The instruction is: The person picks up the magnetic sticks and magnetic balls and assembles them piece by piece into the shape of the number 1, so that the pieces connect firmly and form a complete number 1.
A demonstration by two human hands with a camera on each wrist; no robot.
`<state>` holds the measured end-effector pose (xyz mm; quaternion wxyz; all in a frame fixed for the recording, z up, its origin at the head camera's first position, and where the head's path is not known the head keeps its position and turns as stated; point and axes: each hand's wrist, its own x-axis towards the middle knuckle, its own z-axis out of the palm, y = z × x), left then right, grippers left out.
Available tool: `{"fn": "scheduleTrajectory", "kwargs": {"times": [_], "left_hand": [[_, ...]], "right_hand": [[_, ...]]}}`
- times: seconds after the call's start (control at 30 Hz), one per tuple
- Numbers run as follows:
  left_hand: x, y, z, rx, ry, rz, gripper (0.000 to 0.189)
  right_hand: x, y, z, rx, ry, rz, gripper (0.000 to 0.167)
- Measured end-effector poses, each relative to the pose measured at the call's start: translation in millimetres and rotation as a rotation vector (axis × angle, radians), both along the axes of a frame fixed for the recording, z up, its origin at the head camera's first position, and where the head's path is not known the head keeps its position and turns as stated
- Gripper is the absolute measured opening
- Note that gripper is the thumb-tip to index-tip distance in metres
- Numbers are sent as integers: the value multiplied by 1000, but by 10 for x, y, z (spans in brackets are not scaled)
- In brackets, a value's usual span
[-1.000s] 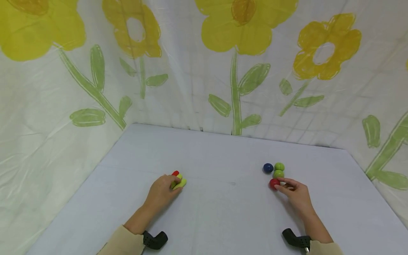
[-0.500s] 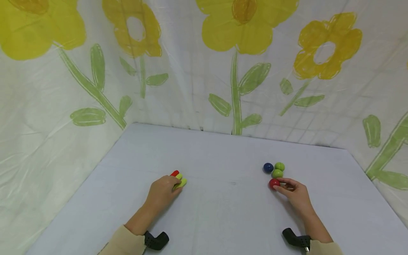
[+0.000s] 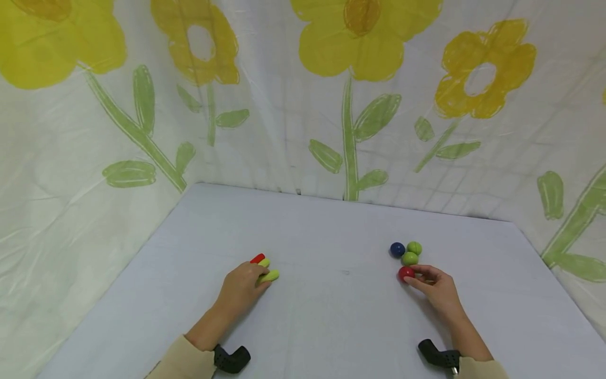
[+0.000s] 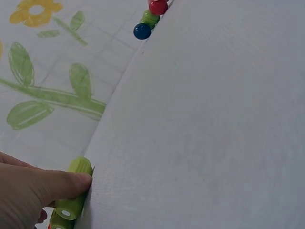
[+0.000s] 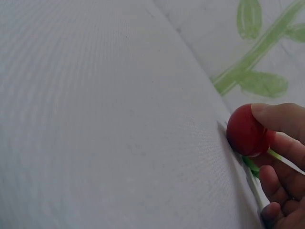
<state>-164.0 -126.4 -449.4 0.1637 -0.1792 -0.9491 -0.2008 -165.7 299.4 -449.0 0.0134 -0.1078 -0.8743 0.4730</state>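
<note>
My left hand (image 3: 240,287) pinches a yellow-green cylinder (image 4: 70,208) with a pale spot on its end. Beyond it on the white table lie a second yellow-green cylinder (image 3: 264,262) and a red one (image 3: 258,258), both partly covered by the hand. On the right side, my right hand (image 3: 437,288) holds a red ball (image 3: 406,273) between thumb and fingers, low at the table surface. Just behind that ball sit two green balls (image 3: 410,258), one behind the other, and a dark blue ball (image 3: 397,250) to their left.
The white table (image 3: 322,316) stretches between the two hands. A white curtain (image 3: 274,126) printed with yellow flowers hangs behind it and along the sides. Each wrist wears a black camera mount (image 3: 233,359).
The held yellow-green cylinder has shifted slightly right, apart from the other two, and the red cylinder slightly left. The red ball and the nearer green ball have moved a little left.
</note>
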Motion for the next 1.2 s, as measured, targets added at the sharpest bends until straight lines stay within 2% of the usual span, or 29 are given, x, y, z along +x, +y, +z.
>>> {"fn": "scheduleTrajectory", "kwargs": {"times": [0.37,0.87,1.07,1.2], "left_hand": [[-4,21,45,-28,-51,-31,24],[5,211,108,77,-113,-31,18],[-37,302,93,196,-200,-27,19],[-73,355,100,308,-289,-59,18]], "right_hand": [[-7,15,-12,13,-7,13,50],[1,24,-18,-2,-8,10,50],[0,17,-13,-4,-12,3,52],[-10,13,-16,-9,-17,6,52]]}}
